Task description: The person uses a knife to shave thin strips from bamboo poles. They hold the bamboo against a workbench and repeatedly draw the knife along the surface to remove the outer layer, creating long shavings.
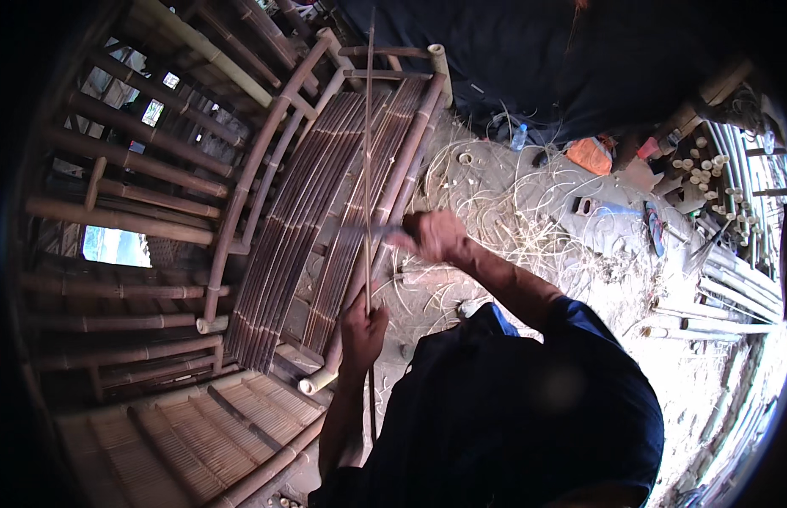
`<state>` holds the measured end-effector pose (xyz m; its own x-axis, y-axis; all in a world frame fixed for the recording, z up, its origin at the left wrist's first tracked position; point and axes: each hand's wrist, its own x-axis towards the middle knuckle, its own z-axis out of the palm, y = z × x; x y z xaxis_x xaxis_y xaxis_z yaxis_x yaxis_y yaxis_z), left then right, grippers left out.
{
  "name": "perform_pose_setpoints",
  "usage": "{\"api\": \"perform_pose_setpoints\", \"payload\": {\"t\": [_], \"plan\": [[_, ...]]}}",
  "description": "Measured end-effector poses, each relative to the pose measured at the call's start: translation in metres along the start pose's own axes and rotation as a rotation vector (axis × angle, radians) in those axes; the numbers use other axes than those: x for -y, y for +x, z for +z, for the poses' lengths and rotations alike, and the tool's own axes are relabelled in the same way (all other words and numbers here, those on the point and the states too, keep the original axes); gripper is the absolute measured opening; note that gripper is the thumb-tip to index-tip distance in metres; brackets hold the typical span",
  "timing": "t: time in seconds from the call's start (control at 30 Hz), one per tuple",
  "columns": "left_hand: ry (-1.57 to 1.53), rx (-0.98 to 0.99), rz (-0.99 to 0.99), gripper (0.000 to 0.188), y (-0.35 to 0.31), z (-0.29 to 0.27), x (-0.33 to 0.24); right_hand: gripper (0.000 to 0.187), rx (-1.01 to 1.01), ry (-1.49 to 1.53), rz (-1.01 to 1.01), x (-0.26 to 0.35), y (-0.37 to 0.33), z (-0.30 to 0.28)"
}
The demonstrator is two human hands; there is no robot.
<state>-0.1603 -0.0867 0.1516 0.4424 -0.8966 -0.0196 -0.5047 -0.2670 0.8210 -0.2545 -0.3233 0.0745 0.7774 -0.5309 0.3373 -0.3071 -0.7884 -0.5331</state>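
A long, thin bamboo strip (pixel 368 127) runs nearly upright through the picture, over the front of a bamboo bench (pixel 279 254). My left hand (pixel 362 333) is closed round its lower part, near the bench's front corner. Farther up, my right hand (pixel 436 235) grips a knife (pixel 353 228), whose blade points left and lies across the strip. The blade is smeared by motion, and I cannot tell whether it touches the strip. My right fingers hide the handle. Dark slats, bound in rows, form the bench seat, with a gap between two groups of them.
Pale shavings (pixel 529 241) litter the floor to the right. A handsaw (pixel 618 209), a plastic bottle (pixel 519 137) and an orange bag (pixel 590 157) lie there. Bamboo poles (pixel 736 296) are piled at far right. Bamboo frames (pixel 140 216) stand at left; dark cloth (pixel 512 59) hangs behind.
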Motion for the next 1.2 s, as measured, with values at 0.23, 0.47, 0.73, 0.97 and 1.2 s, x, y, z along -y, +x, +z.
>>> {"api": "perform_pose_setpoints", "payload": {"t": [0.23, 0.47, 0.73, 0.97, 1.2], "plan": [[0.057, 0.086, -0.142, 0.047, -0.064, -0.019, 0.001, 0.066, -0.235, -0.287, -0.206, -0.019, 0.021, -0.019], [0.187, 0.11, -0.118, 0.045, -0.089, -0.028, 0.006, 0.071, -0.093, -0.216, 0.044, -0.054, 0.037, -0.01], [0.225, 0.175, -0.038, 0.042, -0.132, -0.04, 0.003, 0.075, -0.072, -0.251, 0.486, -0.116, 0.093, -0.115], [-0.075, 0.418, -0.599, 0.037, -0.176, -0.062, 0.011, 0.057, -0.144, 1.468, 0.628, -0.114, 0.063, -0.11], [0.137, -0.017, 0.043, 0.049, -0.026, -0.036, 0.017, 0.03, -0.016, 1.131, 0.513, -0.023, 0.023, -0.035]]}}
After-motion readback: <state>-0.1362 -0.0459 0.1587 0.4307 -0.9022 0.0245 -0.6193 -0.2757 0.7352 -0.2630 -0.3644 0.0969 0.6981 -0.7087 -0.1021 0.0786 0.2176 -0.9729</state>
